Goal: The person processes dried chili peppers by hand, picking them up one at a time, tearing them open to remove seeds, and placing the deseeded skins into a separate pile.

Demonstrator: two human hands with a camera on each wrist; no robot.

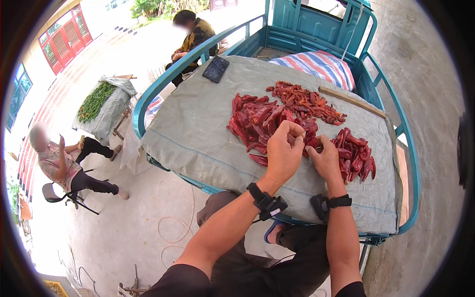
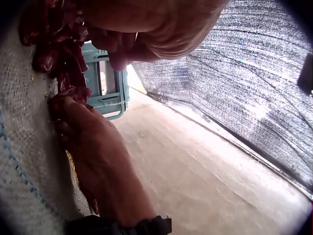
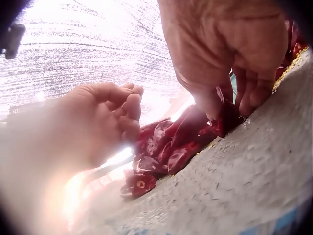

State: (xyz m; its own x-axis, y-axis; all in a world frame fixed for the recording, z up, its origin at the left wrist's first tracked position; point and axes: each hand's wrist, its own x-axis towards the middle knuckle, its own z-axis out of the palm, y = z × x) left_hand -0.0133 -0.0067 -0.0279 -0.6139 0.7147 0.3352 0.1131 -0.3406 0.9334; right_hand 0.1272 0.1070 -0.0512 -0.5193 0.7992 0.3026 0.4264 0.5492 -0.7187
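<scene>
My left hand (image 1: 284, 156) is held over the front of the big heap of dried red chili peppers (image 1: 250, 119), its fingers curled and the thumb brought to the index finger. Nothing shows between those fingertips in the right wrist view. Just to its right, my right hand (image 1: 326, 161) reaches down to the cloth and pinches a dark red chili pepper (image 3: 225, 120) between thumb and fingers. Beside it lies a second heap of glossy red chili peppers (image 1: 354, 153). Farther back is a heap of smaller, more shrivelled, orange-red peppers (image 1: 307, 101).
A grey woven sheet (image 1: 198, 128) covers the bed of a teal cargo vehicle with side rails (image 1: 408, 138). On it lie a wooden stick (image 1: 351, 101) and a dark phone-like slab (image 1: 215, 69). Two seated people and a stand of green peppers (image 1: 96, 101) are to the left.
</scene>
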